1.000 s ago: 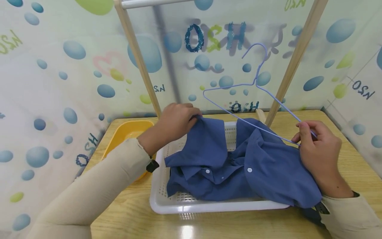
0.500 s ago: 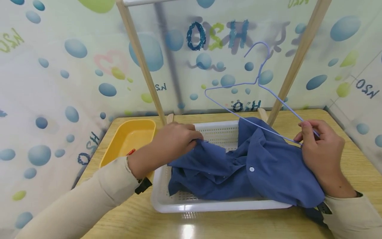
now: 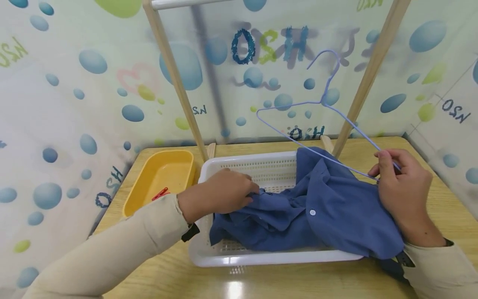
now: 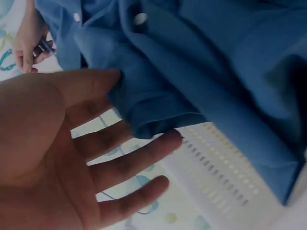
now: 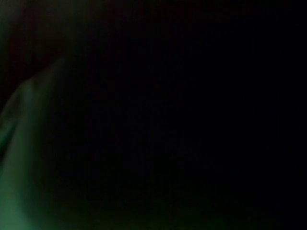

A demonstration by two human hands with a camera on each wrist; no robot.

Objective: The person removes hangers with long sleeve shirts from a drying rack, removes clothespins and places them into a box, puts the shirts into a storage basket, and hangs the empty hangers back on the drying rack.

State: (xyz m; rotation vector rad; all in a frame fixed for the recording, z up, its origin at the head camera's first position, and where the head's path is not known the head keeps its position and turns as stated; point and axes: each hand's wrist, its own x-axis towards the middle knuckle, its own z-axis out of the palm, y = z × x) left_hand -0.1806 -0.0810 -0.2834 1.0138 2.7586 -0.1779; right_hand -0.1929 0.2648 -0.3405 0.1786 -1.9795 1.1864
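Observation:
A blue buttoned shirt (image 3: 336, 216) lies bunched in and over a white perforated basket (image 3: 209, 259) in the head view. My left hand (image 3: 231, 192) is over its left part. In the left wrist view, thumb and index finger of that hand (image 4: 72, 129) pinch a fold of the shirt (image 4: 158, 96), while the other fingers spread out. My right hand (image 3: 405, 193) grips one end of a thin blue clothes hanger (image 3: 289, 105), whose hook points up. The shirt's right side hangs under that hand. The right wrist view is almost black.
To the left of the basket stands a yellow tray (image 3: 130, 209) with a red clothespin (image 3: 160, 194) in it. Behind rises a rack with wooden posts (image 3: 175, 79) and a white bar (image 3: 186, 4). Everything stands on a wooden table (image 3: 168, 274).
My left hand has come down towards the basket, and the shirt panel it held raised has sunk into folds. The right hand and the hanger have barely moved.

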